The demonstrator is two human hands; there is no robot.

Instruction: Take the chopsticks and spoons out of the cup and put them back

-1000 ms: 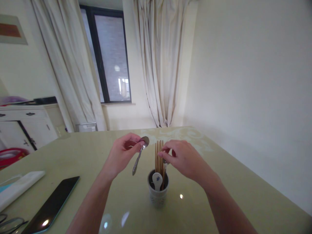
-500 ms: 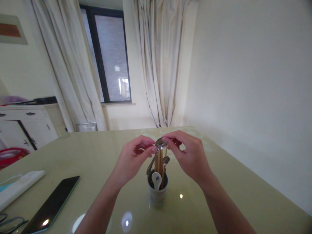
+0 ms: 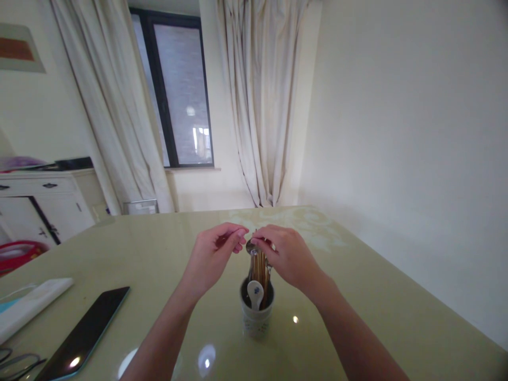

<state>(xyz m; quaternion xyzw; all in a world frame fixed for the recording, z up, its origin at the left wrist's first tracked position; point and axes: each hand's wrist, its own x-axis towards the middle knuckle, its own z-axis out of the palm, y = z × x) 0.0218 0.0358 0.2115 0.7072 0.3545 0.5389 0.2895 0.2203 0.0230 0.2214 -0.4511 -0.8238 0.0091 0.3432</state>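
Note:
A patterned ceramic cup (image 3: pixel 257 321) stands on the table, holding several wooden chopsticks (image 3: pixel 260 267) and a white ceramic spoon (image 3: pixel 255 292) with a small blue mark. My right hand (image 3: pixel 288 256) pinches the bowl edge of a metal spoon (image 3: pixel 250 246) above the cup; its handle points down toward the cup's left side. Most of a second metal spoon, at the cup's right, is hidden behind my right fingers. My left hand (image 3: pixel 212 256) is just left of the metal spoon's bowl, thumb and fingertips together, with nothing visible in them.
The greenish glossy tabletop (image 3: pixel 151 248) carries a dark phone-like slab (image 3: pixel 85 330), a white power strip (image 3: pixel 34 307) and some cables (image 3: pixel 18 362) at the left. A wall (image 3: pixel 416 159) runs along the right edge. A white cabinet (image 3: pixel 43 201) and red basket (image 3: pixel 19 254) are beyond the left side.
The metal spoon has moved lower and slightly left, its handle now down at the cup. My left hand has come off it, and my right hand has moved left and down.

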